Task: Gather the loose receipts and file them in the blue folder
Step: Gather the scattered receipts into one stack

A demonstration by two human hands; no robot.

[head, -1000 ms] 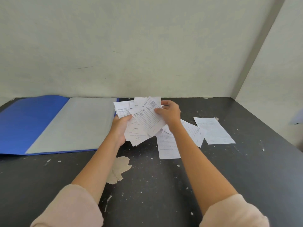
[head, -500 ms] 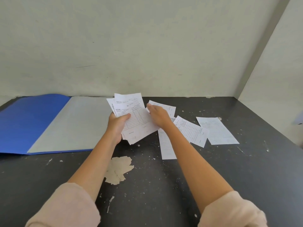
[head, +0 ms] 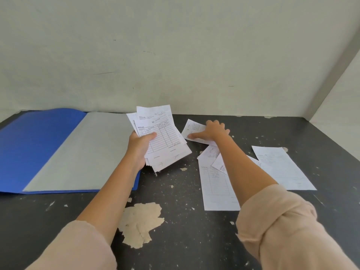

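The blue folder (head: 35, 145) lies open on the left of the dark table, its grey inner page facing up. My left hand (head: 139, 147) grips a fanned stack of white receipts (head: 162, 141) just above the folder's right edge. My right hand (head: 213, 130) rests flat, fingers spread, on a small loose receipt (head: 191, 128) at the back of the table. More loose receipts lie to the right: a long one (head: 216, 188) partly under my right forearm, a small one (head: 220, 164) over it, and a larger sheet (head: 280, 168) farther right.
The black table top (head: 185, 240) is chipped, with a large pale patch of missing paint (head: 140, 223) near the front. A pale wall runs along the back, and a side wall (head: 339, 106) closes the right.
My right hand let go of the stack and reached right and back onto a loose receipt on the table. My left hand keeps holding the stack, now squared up.
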